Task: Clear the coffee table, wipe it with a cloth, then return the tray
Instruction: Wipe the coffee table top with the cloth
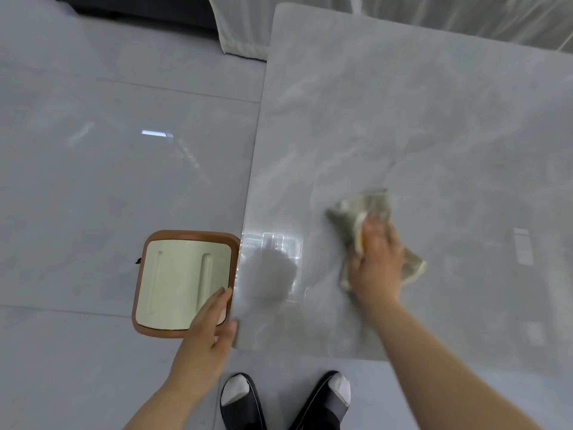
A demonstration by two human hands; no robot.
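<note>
The grey marble coffee table [418,119] fills the right side of the head view. A crumpled grey-beige cloth [370,206] lies on its near part, and my right hand [376,262] presses flat on top of it, palm down. My left hand [210,330] is at the table's near left corner; its fingers are straight and reach over the right rim of a square brown-rimmed tray [176,283] with a pale green inside. The tray is beside the table's left edge, below the tabletop.
Glossy grey floor tiles [108,150] spread to the left. A white curtain [238,32] hangs beyond the table's far left corner, next to a dark piece of furniture [130,7]. My feet in black slippers [242,398] stand at the table's near edge.
</note>
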